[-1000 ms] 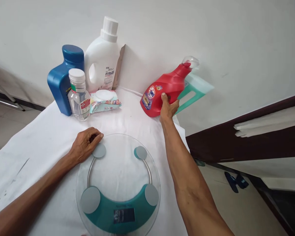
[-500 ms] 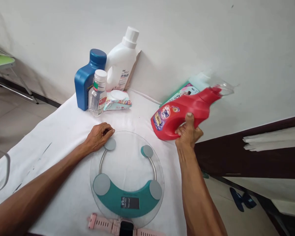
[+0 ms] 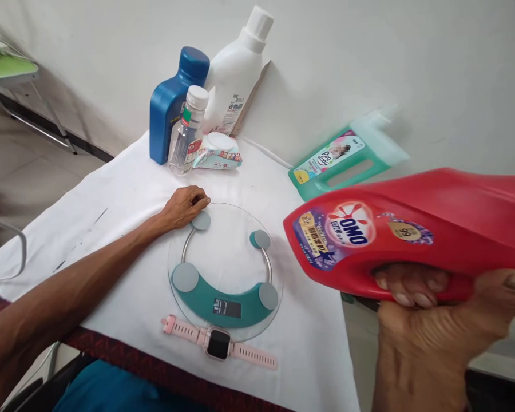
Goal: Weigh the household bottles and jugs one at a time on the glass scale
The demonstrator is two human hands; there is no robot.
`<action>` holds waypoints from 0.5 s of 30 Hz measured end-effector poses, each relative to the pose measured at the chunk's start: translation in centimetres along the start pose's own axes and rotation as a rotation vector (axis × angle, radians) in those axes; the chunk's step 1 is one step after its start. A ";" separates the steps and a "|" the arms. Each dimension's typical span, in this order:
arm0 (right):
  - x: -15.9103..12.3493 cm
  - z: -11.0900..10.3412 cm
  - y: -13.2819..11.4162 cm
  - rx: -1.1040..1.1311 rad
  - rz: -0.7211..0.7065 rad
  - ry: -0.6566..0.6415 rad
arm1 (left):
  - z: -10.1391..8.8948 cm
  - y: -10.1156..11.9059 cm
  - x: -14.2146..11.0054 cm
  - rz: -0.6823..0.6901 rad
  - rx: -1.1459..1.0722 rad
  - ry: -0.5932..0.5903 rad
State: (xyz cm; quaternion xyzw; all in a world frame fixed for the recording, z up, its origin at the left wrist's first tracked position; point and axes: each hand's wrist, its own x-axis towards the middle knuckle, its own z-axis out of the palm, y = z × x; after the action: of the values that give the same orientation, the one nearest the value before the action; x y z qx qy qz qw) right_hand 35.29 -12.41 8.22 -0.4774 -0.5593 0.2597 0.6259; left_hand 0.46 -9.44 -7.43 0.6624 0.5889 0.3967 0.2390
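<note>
My right hand (image 3: 444, 326) is wrapped round the handle of a red laundry detergent bottle (image 3: 446, 220), held tilted and close to me on the right. The bottle's cap end is cut off by the frame's edge. My left hand (image 3: 185, 206) rests with curled fingers at the upper left rim of a round glass bathroom scale (image 3: 223, 306); nothing shows in it. The scale has grey pads and a lit display, too small to read surely. In front of the scale lies a pink-strapped smartwatch (image 3: 218, 344).
At the back left stand a blue bottle (image 3: 165, 117), a clear bottle (image 3: 184, 143) and a white jug (image 3: 234, 80), with a wipes pack (image 3: 218, 157) before them. A green bottle (image 3: 313, 183) leans by the wall. White cloth (image 3: 124, 274) covers the table.
My right hand has brought the red bottle nearer, to the right and away from the wall, uncovering the green bottle. My left hand stays by the scale. The view has shifted, showing the whole watch.
</note>
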 end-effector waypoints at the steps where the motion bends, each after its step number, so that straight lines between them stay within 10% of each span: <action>1: -0.5 0.3 -0.4 0.000 0.017 -0.039 | 0.0 0.0 0.0 0.002 0.002 0.001; 15: -5.3 8.2 1.6 0.251 0.211 -0.138 | 0.1 -0.3 0.1 0.036 -0.003 0.002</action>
State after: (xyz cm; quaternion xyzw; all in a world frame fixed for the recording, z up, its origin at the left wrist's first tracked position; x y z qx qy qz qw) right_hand 26.60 -13.77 3.72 -0.4326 -0.5108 0.4240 0.6100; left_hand 0.36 -9.29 -7.73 0.6723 0.5764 0.4023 0.2322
